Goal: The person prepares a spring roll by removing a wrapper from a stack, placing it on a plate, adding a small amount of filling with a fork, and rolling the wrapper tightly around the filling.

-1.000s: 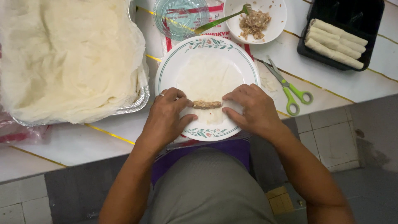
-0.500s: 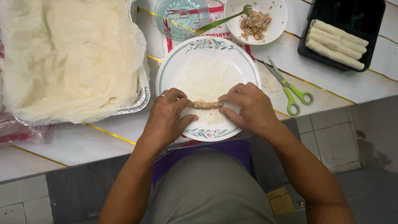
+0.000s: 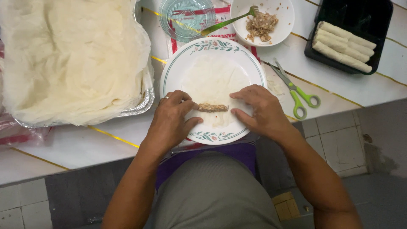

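Barely anything shifted since before: left hand and right hand, fingers curled, pinch thin pale wrapper sheet around brown filling strip on floral-rimmed white plate.

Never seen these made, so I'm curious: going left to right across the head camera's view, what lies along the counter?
Foil tray of thin wrappers → left hand → strip of filling on the plate → right hand → green-handled scissors → black tray of finished rolls.
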